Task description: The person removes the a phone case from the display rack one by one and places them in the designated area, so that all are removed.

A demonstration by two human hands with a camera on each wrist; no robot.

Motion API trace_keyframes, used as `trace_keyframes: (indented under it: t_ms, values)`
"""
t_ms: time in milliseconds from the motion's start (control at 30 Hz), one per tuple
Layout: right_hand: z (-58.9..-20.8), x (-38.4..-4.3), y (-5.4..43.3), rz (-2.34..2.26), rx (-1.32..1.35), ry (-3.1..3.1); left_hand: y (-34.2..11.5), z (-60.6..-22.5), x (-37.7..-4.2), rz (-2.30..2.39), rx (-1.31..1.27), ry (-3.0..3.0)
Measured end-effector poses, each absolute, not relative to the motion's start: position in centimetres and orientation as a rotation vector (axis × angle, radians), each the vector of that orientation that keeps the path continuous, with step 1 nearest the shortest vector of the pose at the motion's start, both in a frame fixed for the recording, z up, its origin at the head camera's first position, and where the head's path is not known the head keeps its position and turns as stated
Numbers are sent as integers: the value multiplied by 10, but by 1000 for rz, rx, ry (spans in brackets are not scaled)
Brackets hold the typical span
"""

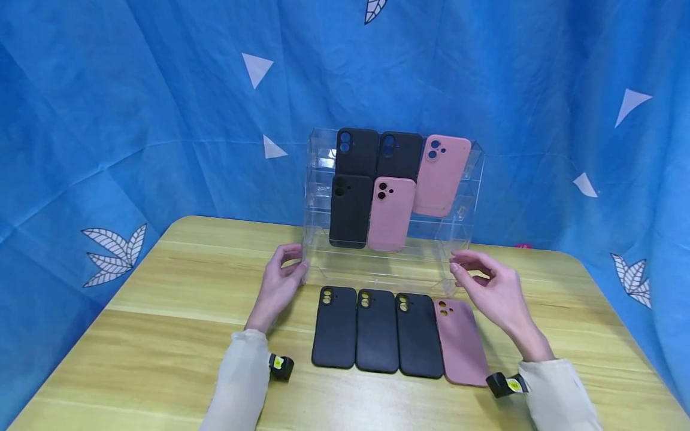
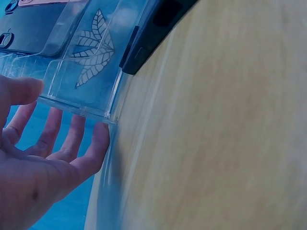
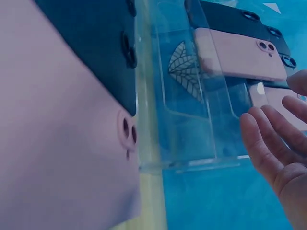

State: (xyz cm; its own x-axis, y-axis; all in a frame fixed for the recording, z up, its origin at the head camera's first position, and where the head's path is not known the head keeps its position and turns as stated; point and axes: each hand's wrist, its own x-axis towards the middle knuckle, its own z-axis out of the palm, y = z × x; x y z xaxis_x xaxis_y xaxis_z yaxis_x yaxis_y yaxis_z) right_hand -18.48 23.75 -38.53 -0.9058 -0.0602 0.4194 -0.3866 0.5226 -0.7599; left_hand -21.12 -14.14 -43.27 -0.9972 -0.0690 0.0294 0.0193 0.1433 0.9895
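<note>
A blue curtain point(image 1: 162, 90) with white leaf and triangle prints fills the upper frame. Below it spreads a pale wooden bench point(image 1: 162, 335). At centre stands a clear tiered rack point(image 1: 377, 281).

A person in cream sleeves point(image 1: 237, 383) reaches in from the lower edge. The left grip point(image 1: 280, 280), left of centre, is loosely spread at the rack's lower left side. The right grip point(image 1: 493, 288), right of centre, is relaxed and slightly bent near the rack's lower right, nothing pinched; I cannot tell whether it touches.

Nine phone cases share the scene. In the rack's upper row are two black cases point(image 1: 357, 152) and a pink case point(image 1: 443, 179); under them, one black, one pink. Flat in a row at lower centre lie three black ones and one pink.

I judge the work just past halfway: five cases racked, four not.

Smallest, a black camera point(image 1: 281, 367) sits at each wrist.
</note>
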Motion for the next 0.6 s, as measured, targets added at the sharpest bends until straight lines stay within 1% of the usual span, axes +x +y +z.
trace_keyframes:
  t_ms: [600]
  values:
    - [-371, -207, 211, 1350, 425, -2299, -141, -434, -213, -2011, 45, -2316]
